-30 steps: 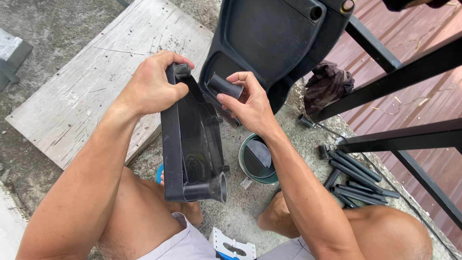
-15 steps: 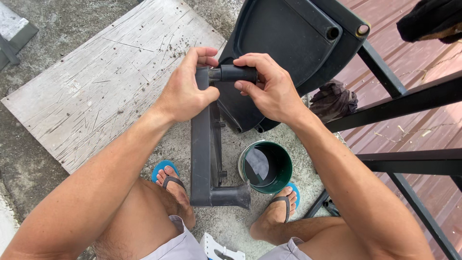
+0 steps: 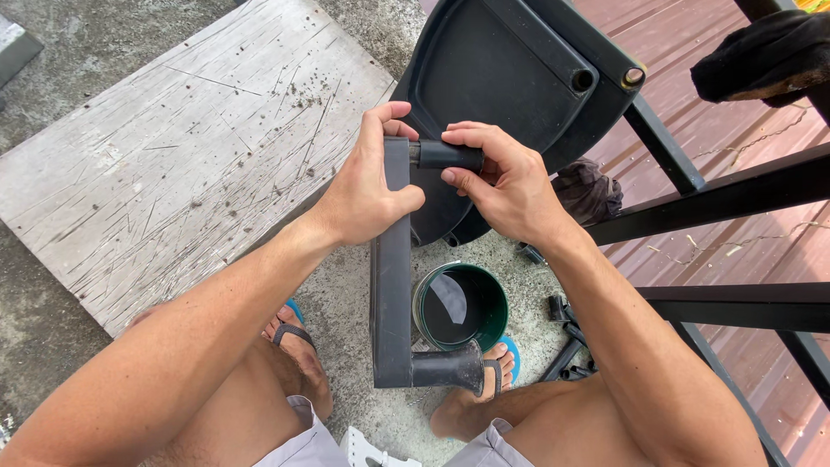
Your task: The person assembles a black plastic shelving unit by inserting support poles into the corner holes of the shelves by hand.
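We hold a long dark grey plastic bracket [image 3: 391,285] upright between our knees, above the concrete floor [image 3: 354,294]. Our left hand [image 3: 367,186] wraps its top end, fingers closed firmly around the bar with the thumb across the front. Our right hand [image 3: 506,177] pinches a short black plastic tube [image 3: 448,155], fingers closed on it from above and below; the tube lies level and meets the top of the bracket at its left end. At the bracket's lower end a stubby grey socket [image 3: 448,369] sticks out to the right.

Just right of the bracket, a round green bucket [image 3: 460,304] stands on the floor between our sandalled feet. Behind our hands leans a large black moulded plastic chair shell [image 3: 510,60]. A weathered grey wooden board [image 3: 173,147] lies to the left. Black metal railing bars [image 3: 735,195] run along the right, with a heap of loose black tubes [image 3: 566,346] at their foot and a dark cloth [image 3: 592,190] beside the shell.
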